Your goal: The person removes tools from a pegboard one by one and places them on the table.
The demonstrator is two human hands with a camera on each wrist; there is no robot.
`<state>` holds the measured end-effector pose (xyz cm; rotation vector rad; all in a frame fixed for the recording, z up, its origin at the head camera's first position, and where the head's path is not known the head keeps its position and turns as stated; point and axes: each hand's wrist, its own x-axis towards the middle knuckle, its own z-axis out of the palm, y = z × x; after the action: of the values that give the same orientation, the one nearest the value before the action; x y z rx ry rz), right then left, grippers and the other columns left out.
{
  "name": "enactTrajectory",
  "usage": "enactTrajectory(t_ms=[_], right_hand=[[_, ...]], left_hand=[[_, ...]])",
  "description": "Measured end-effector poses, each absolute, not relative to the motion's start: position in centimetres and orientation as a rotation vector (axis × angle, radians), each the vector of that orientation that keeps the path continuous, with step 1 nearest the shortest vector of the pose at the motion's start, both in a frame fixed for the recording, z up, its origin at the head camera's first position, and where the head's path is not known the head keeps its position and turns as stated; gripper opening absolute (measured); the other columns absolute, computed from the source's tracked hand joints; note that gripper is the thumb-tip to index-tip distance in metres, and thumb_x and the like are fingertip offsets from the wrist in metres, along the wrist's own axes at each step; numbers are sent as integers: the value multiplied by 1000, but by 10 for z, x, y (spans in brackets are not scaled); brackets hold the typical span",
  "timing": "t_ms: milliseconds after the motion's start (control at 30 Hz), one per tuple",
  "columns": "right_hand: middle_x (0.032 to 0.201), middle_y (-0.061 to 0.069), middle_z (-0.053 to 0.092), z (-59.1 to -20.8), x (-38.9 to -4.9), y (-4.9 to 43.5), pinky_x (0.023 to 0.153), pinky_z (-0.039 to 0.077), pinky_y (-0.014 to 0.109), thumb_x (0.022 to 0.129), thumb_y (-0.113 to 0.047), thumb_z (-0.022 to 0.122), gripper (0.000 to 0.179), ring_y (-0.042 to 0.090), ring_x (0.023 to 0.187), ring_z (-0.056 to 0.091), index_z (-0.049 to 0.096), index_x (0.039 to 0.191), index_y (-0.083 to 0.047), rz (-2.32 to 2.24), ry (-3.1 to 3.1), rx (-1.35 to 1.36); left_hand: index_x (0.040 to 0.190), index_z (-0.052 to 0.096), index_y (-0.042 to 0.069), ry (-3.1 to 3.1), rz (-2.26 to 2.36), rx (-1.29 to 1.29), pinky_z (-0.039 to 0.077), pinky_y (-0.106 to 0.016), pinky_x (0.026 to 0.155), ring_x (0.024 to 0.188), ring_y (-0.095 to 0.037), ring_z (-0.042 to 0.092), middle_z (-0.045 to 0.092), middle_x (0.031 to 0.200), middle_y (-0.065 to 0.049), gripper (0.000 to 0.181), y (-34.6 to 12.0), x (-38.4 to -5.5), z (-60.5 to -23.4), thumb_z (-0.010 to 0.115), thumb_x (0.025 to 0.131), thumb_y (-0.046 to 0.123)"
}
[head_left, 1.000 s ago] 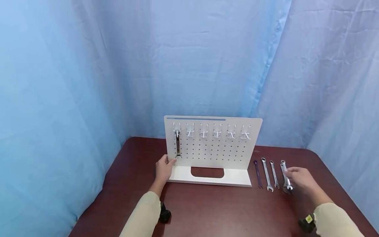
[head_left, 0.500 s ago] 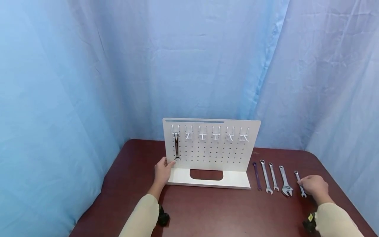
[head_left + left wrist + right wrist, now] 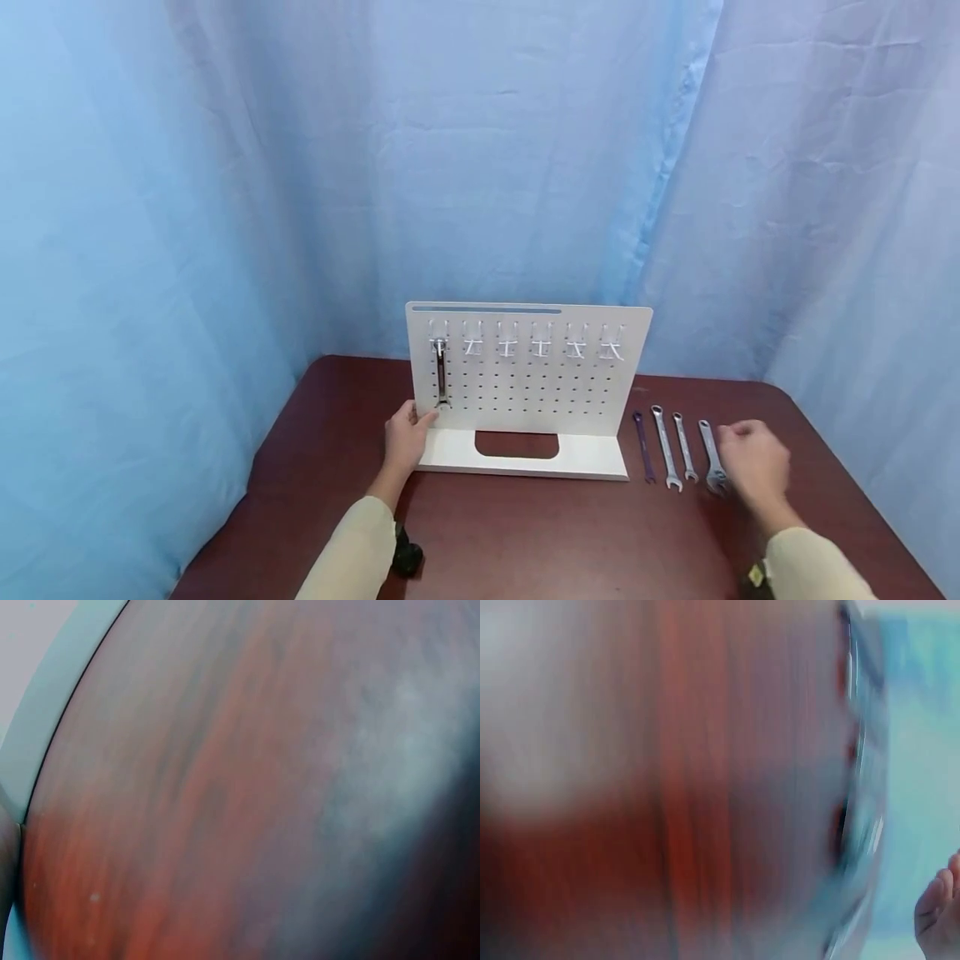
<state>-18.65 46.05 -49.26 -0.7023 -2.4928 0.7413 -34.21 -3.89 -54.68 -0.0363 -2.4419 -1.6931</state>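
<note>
My left hand (image 3: 406,437) grips the lower left edge of a white pegboard stand (image 3: 525,396), thumb in front and the other fingers behind. A wrench (image 3: 441,375) hangs from the leftmost of its hooks. Over the right side of the table, my right hand (image 3: 756,465) is raised with curled fingers beside an adjustable wrench (image 3: 710,454). I cannot tell whether it holds anything. Left of that wrench lie two silver combination wrenches, a shorter one (image 3: 685,447) and a longer one (image 3: 666,450), then a purple wrench (image 3: 643,447). In the right wrist view, curled fingers (image 3: 937,900) show at the edge.
Several white hooks (image 3: 542,343) without tools line the upper board. The stand's base (image 3: 592,454) reaches forward on the dark red wooden table (image 3: 555,533). Blue curtains (image 3: 487,167) enclose the back and both sides.
My right hand carried a small wrench right from over the adjustable wrench to the table's right, then moved back left; that small wrench is now out of sight. My left hand stays on the pegboard.
</note>
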Motion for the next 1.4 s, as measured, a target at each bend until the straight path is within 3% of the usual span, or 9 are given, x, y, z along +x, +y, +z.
enactTrajectory(t_ms=[133,333,533,733,933,1200,1400], right_hand=[[87,15,70,-486,-207,371,64,48,41,94,-9,62,13,27,71,60,71,100,-2,807,-2483,-353],[100,12,73,-468,-238,240,85,55,40,90,3,67,20,24,94,67,73,109,1,1265,-2539,143],[95,7,72,-446,-274,158,69,54,27,94,-2,67,30,14,81,65,68,123,1,1482,-2508,390],[94,18,72,-434,-307,116,61,51,24,94,0,63,42,25,77,68,59,136,1,1769,-2423,350],[91,14,71,-430,-323,92,59,51,23,97,-7,65,31,40,82,69,63,127,0,1990,-2306,196],[78,3,64,-438,-327,82,61,55,31,96,-13,67,16,21,70,66,67,105,1,1971,-2330,173],[88,3,65,-441,-319,84,71,57,34,98,-14,66,12,16,79,63,69,96,-3,1895,-2324,129]], left_hand=[[110,66,9,-2424,-1674,-43,57,-43,84,105,-22,68,72,111,-10,19,-46,-343,-543,71,96,20],[110,67,9,-2429,-1674,-23,57,-42,83,106,-23,68,72,112,-10,18,-49,-343,-546,71,97,21],[108,66,10,-2445,-1654,-38,56,-41,81,101,-21,68,73,111,-10,17,-46,-344,-550,70,97,22],[103,65,8,-2437,-1646,-55,54,-35,73,91,-19,66,73,103,-9,17,-47,-345,-548,72,95,22],[91,61,8,-2440,-1571,-81,43,-27,58,70,-14,55,65,79,-4,17,-52,-348,-544,74,94,19],[85,57,10,-2462,-1519,-113,38,-28,55,62,-15,49,57,67,1,19,-51,-344,-547,74,93,15],[89,59,8,-2471,-1517,-180,43,-27,58,68,-15,52,60,72,-1,15,-46,-345,-548,73,94,11]])
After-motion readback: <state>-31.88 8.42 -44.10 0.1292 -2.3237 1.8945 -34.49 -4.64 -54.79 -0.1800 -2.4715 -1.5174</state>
